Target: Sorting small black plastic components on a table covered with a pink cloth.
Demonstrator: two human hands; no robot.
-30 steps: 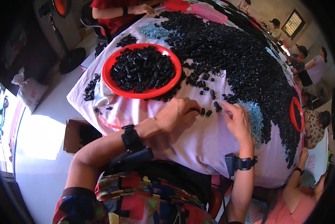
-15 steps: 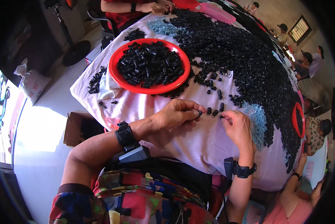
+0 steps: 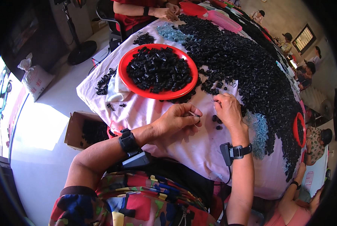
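The plate (image 3: 159,96) is red, the small parts (image 3: 159,71) are black, the cloth (image 3: 198,158) is pale pink, the wiry heap (image 3: 259,133) is bluish, the basket (image 3: 225,20) is pink, the box (image 3: 73,128) is brown, the wristbands (image 3: 128,140) are black, and the shirt (image 3: 132,207) is blotched in red, blue, green and cream.

I could see only a sliver of the dark piece (image 3: 197,116) pinched in the left hand (image 3: 178,119); the fingers covered the rest. The right hand (image 3: 228,109) hid its own grip from me, so I couldn't tell whether it held anything. The pale blue bits (image 3: 259,135) were too small for me to identify. Shadow blurred the contents of the cardboard box (image 3: 72,130). My view's upper edge cut off the co-worker in red (image 3: 131,10), and its dark rim cropped the co-worker in pink (image 3: 298,215).
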